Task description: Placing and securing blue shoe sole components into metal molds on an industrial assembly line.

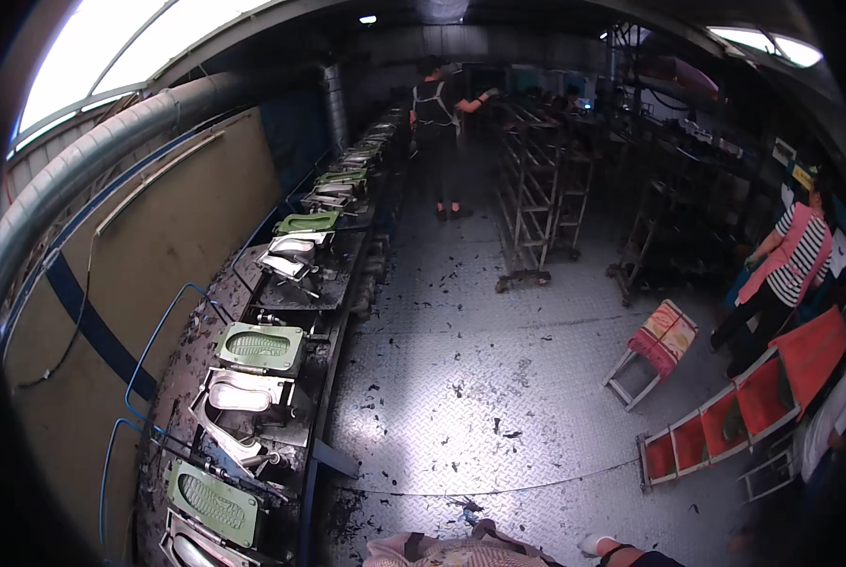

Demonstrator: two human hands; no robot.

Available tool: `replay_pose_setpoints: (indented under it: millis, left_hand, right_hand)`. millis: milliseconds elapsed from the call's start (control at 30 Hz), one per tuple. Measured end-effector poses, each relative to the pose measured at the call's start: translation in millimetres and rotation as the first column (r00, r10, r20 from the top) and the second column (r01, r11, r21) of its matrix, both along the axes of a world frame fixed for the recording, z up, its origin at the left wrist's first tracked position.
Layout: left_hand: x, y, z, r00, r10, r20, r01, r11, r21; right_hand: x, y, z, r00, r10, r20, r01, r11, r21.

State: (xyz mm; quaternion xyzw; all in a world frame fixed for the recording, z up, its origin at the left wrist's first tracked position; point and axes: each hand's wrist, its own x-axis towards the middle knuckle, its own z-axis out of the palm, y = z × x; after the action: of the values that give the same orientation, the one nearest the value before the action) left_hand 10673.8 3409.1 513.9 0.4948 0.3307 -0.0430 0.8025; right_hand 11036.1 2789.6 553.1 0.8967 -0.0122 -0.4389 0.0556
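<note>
Hands out of view, so finger state cannot be told. Nearest work things: green sole-shaped mould plates (pixel 260 346) hinged open above shiny metal mould halves (pixel 241 394), lined along long dark press bench (pixel 324 378) at person's left, running away toward far end. Blue hoses (pixel 153 340) loop beside bench against tan wall panel (pixel 168 246). Grey tread-plate floor (pixel 479 378) littered with dark scraps. Metal trolley racks (pixel 527 203) mid-floor. Person in dark apron (pixel 437 132) far off; person in striped shirt (pixel 791 260) at right beside red-panelled cart (pixel 753 397).
</note>
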Motion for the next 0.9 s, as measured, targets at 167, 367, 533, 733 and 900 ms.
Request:
replay_pose_setpoints:
  millis: [167, 367, 533, 733, 900]
  left_hand:
    - [191, 45, 73, 0.923, -0.089, -0.373, 0.269, 0.845, 0.463]
    - [306, 106, 42, 0.851, -0.208, -0.482, 0.464, 0.727, 0.506]
    - [400, 194, 2, 0.631, -0.504, -0.590, 0.711, 0.679, 0.180]
    - [544, 288, 12, 0.698, -0.447, -0.559, 0.704, 0.568, 0.426]
    - [665, 321, 53, 0.780, -0.422, -0.462, 0.625, 0.576, 0.528]
  right_hand:
    - [272, 150, 53, 0.883, -0.205, 0.423, 0.012, 0.910, 0.415]
    - [377, 358, 178, 0.934, -0.234, 0.270, 0.001, 0.758, 0.652]
    - [356, 330, 83, 0.999, 0.013, 0.046, -0.028, 0.941, 0.338]
    - [352, 329, 69, 0.994, -0.110, 0.012, 0.104, 0.965, 0.240]
    - [421, 329, 36, 0.983, -0.181, 0.028, 0.178, 0.980, 0.092]
